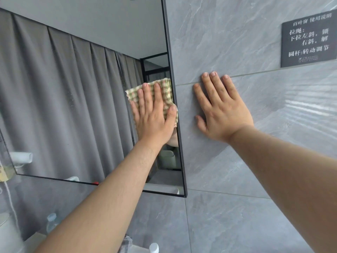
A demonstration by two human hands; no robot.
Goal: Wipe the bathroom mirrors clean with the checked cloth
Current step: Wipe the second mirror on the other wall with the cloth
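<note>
**Left hand flat on cloth at mirror's right edge, right hand braced on wall**

Hidden/cut off: the mirror (73,88) runs out of frame at top and left; only its right edge and bottom edge show. Most of the checked cloth (165,89) sits under the left hand (155,115), so only its upper part and right side are visible; can't tell how it's folded. The wall sign (308,40) is cropped at the right, text partly cut. Bottom left: a clear bottle (52,222) is blurred, and a white cap (154,247) is clipped by the lower edge. The reflection shows mostly grey curtains (54,106); the person isn't readable in it.

Cloth position: pressed against the glass, hard up to the mirror's dark right frame (173,88), about mid-height. It's directly under the left palm and fingers, and pokes out above the fingertips.

Pose: left arm reaches up from lower left, fingers straight and slightly spread, thumb out toward the frame, pinning the cloth flat with no curl around it. Right hand (224,110) lies flat on the grey tile wall (237,42) just beside the frame, fingers extended upward, fingertips at the grout line, holding nothing. Hands near each other, frame edge between them.
</note>
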